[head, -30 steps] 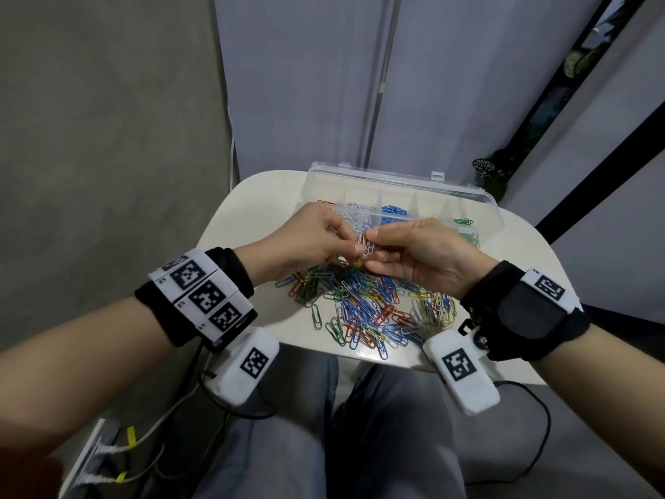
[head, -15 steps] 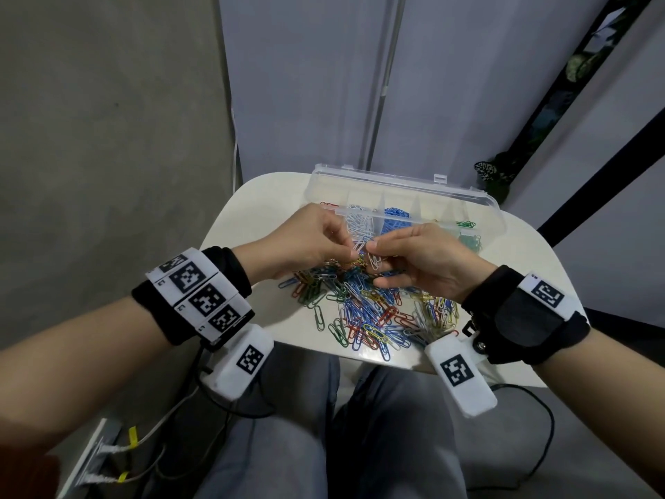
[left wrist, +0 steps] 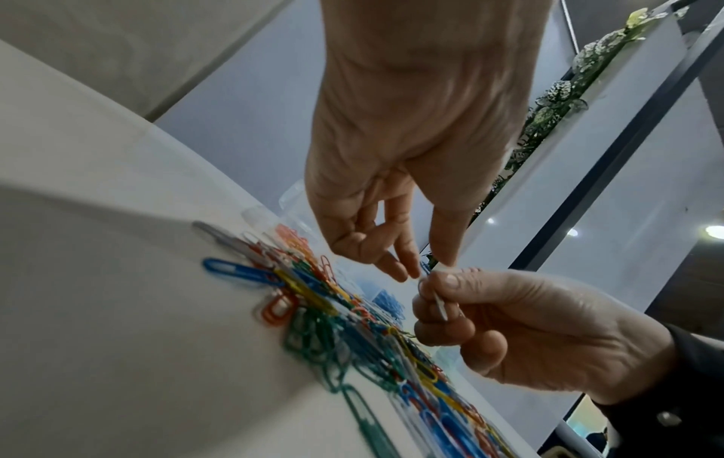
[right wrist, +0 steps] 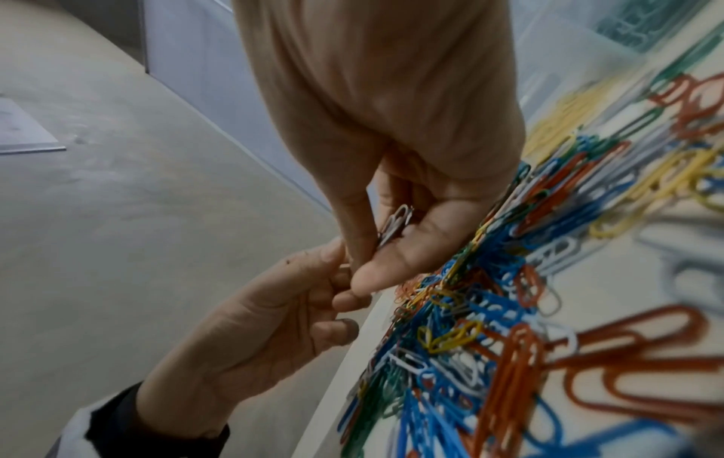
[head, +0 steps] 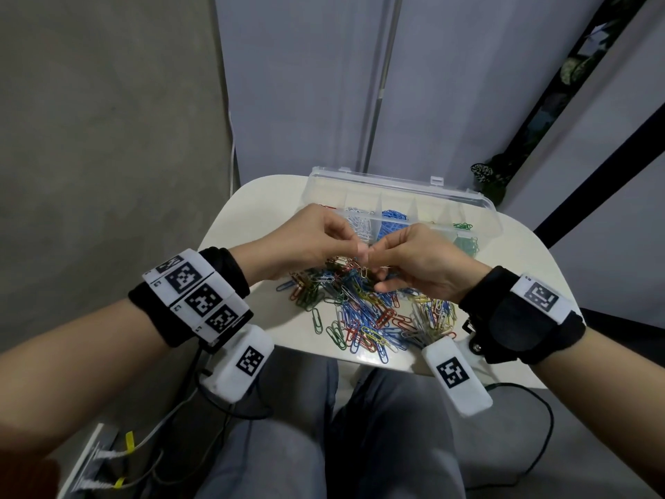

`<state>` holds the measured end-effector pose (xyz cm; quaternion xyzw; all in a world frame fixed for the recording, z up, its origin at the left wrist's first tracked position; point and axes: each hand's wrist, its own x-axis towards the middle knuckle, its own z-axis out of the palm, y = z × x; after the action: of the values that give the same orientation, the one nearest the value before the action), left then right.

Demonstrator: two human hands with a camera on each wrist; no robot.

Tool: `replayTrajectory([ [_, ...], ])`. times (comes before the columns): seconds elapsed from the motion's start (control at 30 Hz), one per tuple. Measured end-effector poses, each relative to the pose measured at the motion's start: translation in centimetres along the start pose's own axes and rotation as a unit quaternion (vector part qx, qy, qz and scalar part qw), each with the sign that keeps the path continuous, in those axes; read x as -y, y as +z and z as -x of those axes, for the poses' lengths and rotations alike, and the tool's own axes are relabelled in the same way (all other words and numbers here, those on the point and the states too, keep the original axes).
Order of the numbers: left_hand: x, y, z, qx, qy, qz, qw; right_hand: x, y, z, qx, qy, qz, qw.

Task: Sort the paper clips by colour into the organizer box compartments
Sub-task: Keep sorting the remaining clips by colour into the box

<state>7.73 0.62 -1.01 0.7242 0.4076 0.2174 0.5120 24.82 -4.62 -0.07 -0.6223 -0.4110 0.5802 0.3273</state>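
Now right hand (right wrist: 395,198) pinches white clips (right wrist: 394,223); left hand (left wrist: 395,173) fingertips touching

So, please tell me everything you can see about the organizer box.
The organizer box is clear plastic, long and lying open at the far side of the table, behind the loose clip pile. Thin dividers split it into compartments: white clips, blue clips and green clips lie sorted. No hand touches it.

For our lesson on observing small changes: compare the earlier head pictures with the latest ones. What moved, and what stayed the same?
Little changed. The left hand and right hand edged closer, fingertips now meeting above the pile of paper clips. The white clips stay in the right hand's grip. The pile, the organizer box and its sorted clips stayed put.
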Motion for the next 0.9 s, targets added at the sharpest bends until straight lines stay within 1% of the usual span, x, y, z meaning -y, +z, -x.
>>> replayTrajectory([
  [0.2, 0.1, -0.2, -0.3, 0.024, -0.002, -0.017, 1.0, -0.2, 0.2, 0.1, -0.008, -0.009, 0.026, 1.0],
  [0.37, 0.6, -0.5, -0.6, -0.018, 0.013, -0.057, 0.998, -0.1, -0.5, 0.6, -0.014, -0.012, 0.041, 0.999],
  [0.43, 0.7, -1.0, -0.7, -0.018, 0.016, -0.089, 0.996, 0.2, -1.2, 0.9, -0.023, -0.016, 0.047, 0.999],
  [0.5, 0.6, -1.4, -0.6, -0.008, 0.026, -0.143, 0.989, 0.7, -2.0, 1.1, -0.035, -0.023, 0.045, 0.998],
  [0.6, 0.3, -1.4, -0.5, -0.001, 0.05, -0.2, 0.979, 1.7, -3.3, 1.4, -0.051, -0.033, 0.009, 0.998],
  [0.67, 0.1, -1.5, -0.4, -0.033, 0.07, -0.186, 0.979, 2.4, -4.0, 1.6, -0.059, -0.034, -0.015, 0.998],
  [0.73, 0.0, -1.9, -0.6, -0.095, 0.1, -0.157, 0.978, 2.9, -4.6, 1.8, -0.067, -0.037, -0.02, 0.997],
  [0.8, 0.1, -2.7, -1.1, -0.158, 0.121, -0.146, 0.969, 3.5, -5.2, 1.9, -0.081, -0.042, -0.018, 0.996],
  [0.9, 0.8, -4.1, -2.1, -0.214, 0.099, -0.153, 0.96, 4.3, -5.8, 1.9, -0.093, -0.055, -0.021, 0.994],
])
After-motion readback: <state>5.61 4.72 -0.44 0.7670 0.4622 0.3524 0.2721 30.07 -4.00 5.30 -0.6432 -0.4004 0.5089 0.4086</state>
